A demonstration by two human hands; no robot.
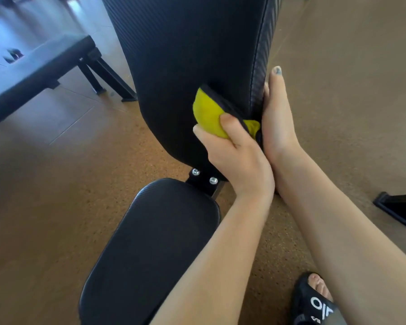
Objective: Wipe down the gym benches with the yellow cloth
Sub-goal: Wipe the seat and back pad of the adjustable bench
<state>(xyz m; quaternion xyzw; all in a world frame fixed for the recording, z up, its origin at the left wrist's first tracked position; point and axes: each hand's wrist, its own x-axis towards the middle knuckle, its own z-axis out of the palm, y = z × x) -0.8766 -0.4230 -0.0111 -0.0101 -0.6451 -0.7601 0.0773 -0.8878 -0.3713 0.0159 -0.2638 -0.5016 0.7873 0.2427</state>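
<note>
Low on the backrest pad, close to its right edge, the yellow cloth lies bunched and pressed to the black vinyl, your left hand curled tight around it. Your right hand lies flat along the pad's side edge, fingers straight and holding nothing, steadying it. Keep that brace, flatten the cloth for more contact, and work overlapping strokes out to the stitched seam, then the seat pad below. Only the slide sandal at the bottom right carries white lettering, too partial to read.
</note>
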